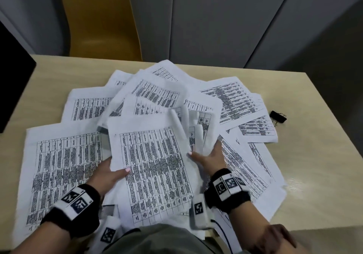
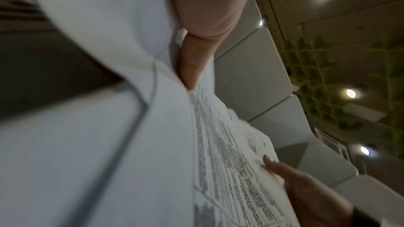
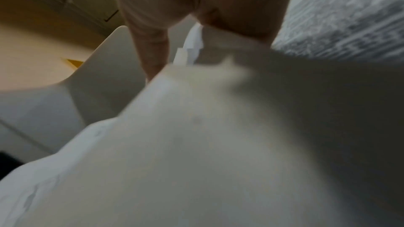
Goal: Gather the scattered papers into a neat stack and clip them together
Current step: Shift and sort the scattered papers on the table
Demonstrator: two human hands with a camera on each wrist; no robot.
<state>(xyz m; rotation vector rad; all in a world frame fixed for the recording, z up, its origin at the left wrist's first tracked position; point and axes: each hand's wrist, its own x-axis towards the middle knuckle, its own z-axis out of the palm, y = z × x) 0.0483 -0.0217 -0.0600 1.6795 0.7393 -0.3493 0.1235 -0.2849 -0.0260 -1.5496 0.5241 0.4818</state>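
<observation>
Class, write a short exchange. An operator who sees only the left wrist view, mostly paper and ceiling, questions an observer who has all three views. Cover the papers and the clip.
Operator: A printed sheet fills my view. Are the other papers gathered yet?
Observer: No. The head view shows many papers fanned out and overlapping across the table.
Operator: I see no clip. Where is it?
Observer: The black binder clip lies on the table's right side, beside the rightmost sheets. Nothing holds it.
</observation>
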